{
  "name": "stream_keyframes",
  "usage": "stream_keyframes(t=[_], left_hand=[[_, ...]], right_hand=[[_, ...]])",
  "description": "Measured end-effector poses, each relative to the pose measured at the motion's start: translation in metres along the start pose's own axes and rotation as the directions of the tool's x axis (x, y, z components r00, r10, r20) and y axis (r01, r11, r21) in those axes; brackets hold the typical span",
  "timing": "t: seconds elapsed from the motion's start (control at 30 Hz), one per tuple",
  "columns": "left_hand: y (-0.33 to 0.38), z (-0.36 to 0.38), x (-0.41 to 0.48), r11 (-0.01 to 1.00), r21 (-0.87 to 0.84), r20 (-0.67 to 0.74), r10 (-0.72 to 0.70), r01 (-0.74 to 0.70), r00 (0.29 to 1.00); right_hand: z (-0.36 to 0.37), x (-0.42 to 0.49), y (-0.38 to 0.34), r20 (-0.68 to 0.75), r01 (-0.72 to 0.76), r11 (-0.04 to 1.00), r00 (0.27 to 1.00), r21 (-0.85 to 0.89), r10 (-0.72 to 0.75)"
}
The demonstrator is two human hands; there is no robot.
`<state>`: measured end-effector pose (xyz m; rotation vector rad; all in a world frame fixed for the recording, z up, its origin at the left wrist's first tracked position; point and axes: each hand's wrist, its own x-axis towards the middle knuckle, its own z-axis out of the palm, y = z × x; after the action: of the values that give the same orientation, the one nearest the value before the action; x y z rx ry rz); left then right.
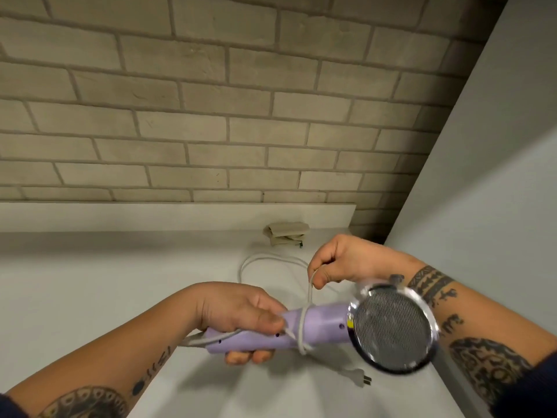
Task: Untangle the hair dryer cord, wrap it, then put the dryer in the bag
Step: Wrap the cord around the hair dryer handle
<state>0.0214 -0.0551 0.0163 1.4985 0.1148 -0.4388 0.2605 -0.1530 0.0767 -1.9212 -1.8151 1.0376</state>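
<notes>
Presently, item one: our left hand curled round the lilac handle of the hair dryer, held above the counter. Item two: our right hand pinched the cord, one turn round the handle. Slack lay looped behind, plug loose below. Risks, we judged: slack tension letting the turn slide off; the trailing loop re-knotting or the plug snagging.
</notes>
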Motion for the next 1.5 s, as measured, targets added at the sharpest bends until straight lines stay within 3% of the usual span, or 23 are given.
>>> stream_keyframes(t=[0.17,0.3,0.4,0.5,0.57,0.67,0.77,0.83,0.97,1.13,1.23,1.33,1.5], left_hand=[[0.008,0.002,0.004,0.932,0.293,-0.123,-0.183,0.211,0.975],[-0.008,-0.006,0.008,0.907,0.309,-0.301,-0.192,0.286,0.934],[-0.018,-0.013,0.006,0.958,0.182,-0.387,-0.138,0.222,0.912],[-0.023,-0.013,0.007,0.982,0.143,-0.44,-0.053,0.127,0.897],[-0.029,-0.014,0.008,0.99,0.124,-0.498,-0.003,0.075,0.867],[-0.034,-0.015,0.007,0.998,0.054,-0.59,0.042,-0.013,0.806],[-0.032,-0.011,0.009,0.996,-0.022,-0.646,0.056,-0.092,0.761],[-0.031,-0.008,0.011,0.991,-0.057,-0.666,0.051,-0.119,0.744],[-0.033,0.0,0.016,0.959,-0.171,-0.697,0.045,-0.227,0.716],[-0.04,0.007,0.021,0.904,-0.25,-0.699,0.08,-0.348,0.711],[-0.036,0.012,0.027,0.865,-0.299,-0.694,0.093,-0.403,0.714],[-0.028,0.018,0.03,0.864,-0.321,-0.679,0.076,-0.388,0.73],[-0.024,0.023,0.027,0.892,-0.298,-0.676,0.053,-0.339,0.735]], right_hand=[[0.014,0.004,-0.013,0.044,0.023,0.988,0.999,-0.152,-0.016],[0.033,0.002,-0.031,-0.088,-0.029,0.97,0.996,-0.241,0.008],[0.051,-0.01,-0.04,-0.187,-0.051,0.923,0.982,-0.383,-0.024],[0.075,-0.018,-0.044,-0.19,-0.051,0.738,0.976,-0.673,-0.105],[0.092,-0.021,-0.037,-0.245,-0.087,0.711,0.962,-0.698,-0.123],[0.109,-0.019,-0.02,-0.34,-0.147,0.812,0.938,-0.564,-0.067],[0.12,-0.014,-0.003,-0.437,-0.13,0.954,0.899,-0.271,-0.001],[0.127,-0.011,0.005,-0.511,-0.075,0.991,0.859,-0.114,0.007],[0.138,-0.002,0.014,-0.554,0.027,0.977,0.827,0.212,0.097],[0.134,0.011,0.008,-0.619,0.103,0.927,0.77,0.359,0.154],[0.138,0.019,-0.001,-0.635,0.233,0.84,0.755,0.49,0.16],[0.146,0.028,-0.011,-0.538,0.322,0.607,0.816,0.726,0.21],[0.14,0.029,-0.015,-0.376,0.315,0.305,0.912,0.899,0.165]])
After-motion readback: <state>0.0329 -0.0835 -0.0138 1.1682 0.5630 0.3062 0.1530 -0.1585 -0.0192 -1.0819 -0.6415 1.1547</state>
